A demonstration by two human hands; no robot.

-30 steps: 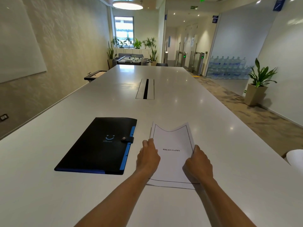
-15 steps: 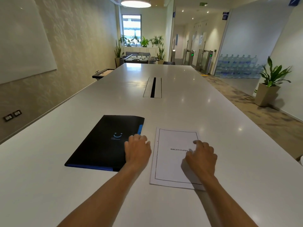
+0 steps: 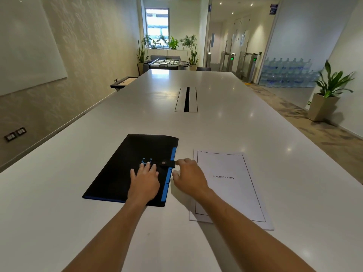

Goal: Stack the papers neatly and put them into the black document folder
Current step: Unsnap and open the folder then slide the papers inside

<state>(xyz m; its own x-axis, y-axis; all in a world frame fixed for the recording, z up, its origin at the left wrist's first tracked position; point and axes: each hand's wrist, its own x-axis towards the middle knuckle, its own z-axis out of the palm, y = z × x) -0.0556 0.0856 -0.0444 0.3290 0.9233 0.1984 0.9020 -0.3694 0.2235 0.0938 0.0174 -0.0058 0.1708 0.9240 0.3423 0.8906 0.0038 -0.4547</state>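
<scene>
Head view, only view available.

Change since a second ago: both hands were then on the papers [image 3: 231,185], squaring them upright on the counter [image 3: 255,124]. Half a second ago the sheets were already flat, the left hand arriving at the folder edge, the right hand resting on the page. Now both hands have left the sheets and gone to the black document folder [image 3: 121,169].

Papers: lying flat, face up, as one roughly aligned pile just right of the folder, near it but not touching. Top sheet reads "BIBLIOGRAPHY" inside a ruled border. A lower sheet shows slightly at the near left corner, so alignment is good, not perfect.

Folder: closed, flat on the counter, blue trim along its right edge. Snap tab [image 3: 167,163] wraps over that edge and looks fastened.

Left hand [image 3: 144,182]: palm down, pressing flat on the folder cover just left of the tab, fingers [image 3: 149,167] spread and released, nothing grasped.

Right hand [image 3: 189,178]: between folder and papers, its forearm passing over the pile's near left corner. Fingers loosely curled, empty, the tips just beside the tab; contact with the tab cannot be confirmed.

Judgement: stacking step appears done. Step in hand is opening the folder, left hand bracing it, right hand set to pull the snap. Insertion not yet begun.
</scene>
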